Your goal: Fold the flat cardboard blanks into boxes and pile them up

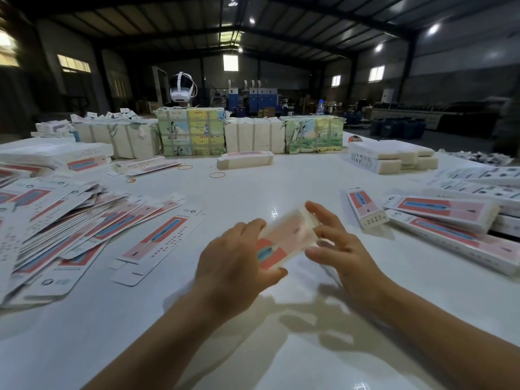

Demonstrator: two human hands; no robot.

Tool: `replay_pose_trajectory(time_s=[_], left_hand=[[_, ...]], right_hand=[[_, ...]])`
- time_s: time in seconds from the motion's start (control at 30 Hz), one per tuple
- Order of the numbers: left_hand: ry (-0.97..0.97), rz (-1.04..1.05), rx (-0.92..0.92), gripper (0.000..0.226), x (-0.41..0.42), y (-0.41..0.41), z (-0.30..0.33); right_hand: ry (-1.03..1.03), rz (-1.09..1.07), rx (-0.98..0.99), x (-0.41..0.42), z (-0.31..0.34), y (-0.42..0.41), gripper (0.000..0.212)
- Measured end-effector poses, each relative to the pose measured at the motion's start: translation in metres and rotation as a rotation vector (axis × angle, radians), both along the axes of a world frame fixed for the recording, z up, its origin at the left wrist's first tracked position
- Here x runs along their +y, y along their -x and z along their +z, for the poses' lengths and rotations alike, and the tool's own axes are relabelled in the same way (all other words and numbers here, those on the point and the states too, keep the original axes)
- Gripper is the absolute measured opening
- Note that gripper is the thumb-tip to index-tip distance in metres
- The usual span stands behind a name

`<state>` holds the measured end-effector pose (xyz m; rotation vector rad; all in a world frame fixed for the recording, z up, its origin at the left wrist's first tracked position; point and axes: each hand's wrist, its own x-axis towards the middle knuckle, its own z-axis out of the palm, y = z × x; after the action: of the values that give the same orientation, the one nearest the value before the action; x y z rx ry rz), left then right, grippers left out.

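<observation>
Gripping a blurred pink-and-white box [284,240] above the white table [253,347], a person's two hands work at the centre of a packing bench. The left hand [233,266] curls round the near end, thumb under it; the right hand [340,243] meets the far end with spread, nearly straight fingers [318,212], and whether they clasp it is hard to tell through the motion blur. To the left, a loose heap of flat blanks [70,229] fans across the table. To the right, folded boxes [439,220] lie side by side, one short box [365,209] just before them. Rubber bands [217,175] lie further back, near a single long box [244,160]. Wrapped bundles [191,132] line the far edge, a white headset [183,88] resting behind them.
</observation>
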<state>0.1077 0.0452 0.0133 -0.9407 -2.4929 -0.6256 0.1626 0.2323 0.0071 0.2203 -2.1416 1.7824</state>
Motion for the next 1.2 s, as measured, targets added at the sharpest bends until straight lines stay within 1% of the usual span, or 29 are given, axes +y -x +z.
replay_pose_trajectory(time_s=[0.07, 0.2, 0.23, 0.33, 0.37, 0.43, 0.5, 0.6, 0.7, 0.8, 0.93, 1.0, 1.03, 1.1, 1.13, 1.17, 1.2], left_hand=[[0.016, -0.035, -0.017, 0.065, -0.004, 0.001, 0.003], [0.075, -0.013, -0.064, 0.057, -0.007, 0.004, 0.008], [0.084, -0.001, -0.079, 0.057, -0.007, 0.005, 0.008], [0.049, 0.017, -0.152, 0.054, -0.009, 0.006, 0.008], [0.031, 0.030, -0.160, 0.054, -0.010, 0.006, 0.008], [0.003, 0.059, -0.161, 0.058, -0.011, 0.007, 0.008], [0.002, 0.078, -0.149, 0.058, -0.012, 0.007, 0.007], [0.008, 0.073, -0.140, 0.058, -0.013, 0.008, 0.004], [0.023, 0.054, -0.104, 0.061, -0.011, 0.008, 0.001], [0.038, 0.038, -0.041, 0.061, -0.006, 0.007, -0.003], [0.031, 0.025, -0.035, 0.058, -0.007, 0.010, -0.006], [0.038, 0.018, -0.031, 0.057, -0.007, 0.011, -0.007], [0.043, 0.015, -0.030, 0.058, -0.008, 0.011, -0.008], [0.056, 0.012, -0.028, 0.061, -0.008, 0.011, -0.008], [0.068, 0.011, -0.027, 0.062, -0.008, 0.011, -0.008], [0.086, 0.012, -0.025, 0.063, -0.009, 0.011, -0.008], [0.105, 0.014, -0.020, 0.064, -0.009, 0.011, -0.008]], right_hand=[[-0.104, 0.002, 0.044, 0.001, 0.001, -0.001, 0.024], [-0.222, -0.104, 0.060, -0.002, 0.002, -0.004, 0.020], [-0.247, -0.155, 0.074, -0.003, 0.001, -0.004, 0.023], [-0.334, -0.400, 0.191, -0.005, 0.000, -0.003, 0.035], [-0.338, -0.465, 0.218, -0.005, 0.000, -0.004, 0.035], [-0.326, -0.519, 0.223, -0.006, 0.001, -0.004, 0.030], [-0.327, -0.498, 0.189, -0.009, -0.001, -0.003, 0.025], [-0.321, -0.449, 0.160, -0.013, -0.003, -0.003, 0.026], [-0.329, -0.403, 0.175, -0.016, -0.001, -0.005, 0.024], [-0.388, -0.349, 0.224, -0.022, 0.000, -0.009, 0.019], [-0.414, -0.305, 0.223, -0.023, -0.001, -0.010, 0.010], [-0.364, -0.293, 0.184, -0.021, -0.002, -0.008, 0.017], [-0.303, -0.283, 0.156, -0.020, -0.002, -0.007, 0.026], [-0.185, -0.232, 0.069, -0.018, -0.003, -0.005, 0.054], [-0.164, -0.205, 0.022, -0.016, -0.002, -0.004, 0.065], [-0.172, -0.179, -0.017, -0.014, -0.002, -0.003, 0.069], [-0.195, -0.163, -0.046, -0.014, -0.002, -0.003, 0.066]])
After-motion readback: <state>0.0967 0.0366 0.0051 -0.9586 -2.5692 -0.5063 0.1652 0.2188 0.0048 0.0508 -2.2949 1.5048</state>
